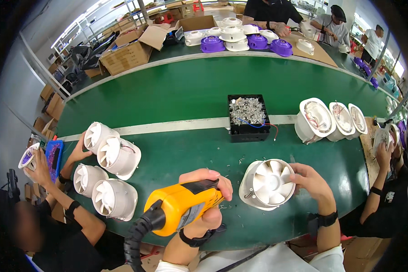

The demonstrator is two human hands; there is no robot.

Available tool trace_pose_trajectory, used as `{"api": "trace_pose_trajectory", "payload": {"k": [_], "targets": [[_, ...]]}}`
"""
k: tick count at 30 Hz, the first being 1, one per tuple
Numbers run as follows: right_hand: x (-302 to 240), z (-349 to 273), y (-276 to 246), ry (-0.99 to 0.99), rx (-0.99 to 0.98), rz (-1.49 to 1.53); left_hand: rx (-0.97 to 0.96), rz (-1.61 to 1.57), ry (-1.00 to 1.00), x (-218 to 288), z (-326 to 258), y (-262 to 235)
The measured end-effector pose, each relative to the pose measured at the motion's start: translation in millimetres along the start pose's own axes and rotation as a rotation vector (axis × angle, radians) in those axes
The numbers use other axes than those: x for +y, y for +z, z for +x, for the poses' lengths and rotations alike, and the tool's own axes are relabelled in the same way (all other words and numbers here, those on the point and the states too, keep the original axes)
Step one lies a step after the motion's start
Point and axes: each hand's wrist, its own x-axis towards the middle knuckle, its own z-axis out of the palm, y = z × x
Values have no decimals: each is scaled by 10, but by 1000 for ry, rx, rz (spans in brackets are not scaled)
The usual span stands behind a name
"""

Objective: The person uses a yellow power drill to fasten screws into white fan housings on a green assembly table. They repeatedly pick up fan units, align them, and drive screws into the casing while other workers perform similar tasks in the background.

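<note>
The left hand (208, 190) has its fingers wrapped tight around a yellow electric screwdriver (181, 206), its tip hidden from view. The right hand (310, 181) holds the rim of a white fan (267, 183) that lies blades up on the green worktop (190, 149), with its fingers pressed on the edge. It looks like this fan is being worked on now.

Four white fans (106, 170) sit together on the left, and three fan housings (331, 120) wait on the right. So some seem done and some are left.

A black box (248, 131) behind the fan is full of small silver screws (247, 110).
</note>
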Motion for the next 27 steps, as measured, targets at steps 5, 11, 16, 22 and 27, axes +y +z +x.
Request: {"api": "trace_pose_trajectory", "payload": {"k": [5, 11, 16, 22, 27], "targets": [[-54, 18, 53, -166, 47, -78, 33, -93, 44, -38, 10, 15], [-457, -485, 425, -525, 178, -694, 37, -137, 105, 2, 3, -52], [-166, -559, 483, -916, 313, -1192, 42, -144, 113, 108, -13, 1], [642, -716, 446, -1200, 532, -1573, 62, -91, 167, 166, -45, 42], [859, -764, 323, -1289, 495, -1457, 85, -97, 173, 170, -67, 108]]}}
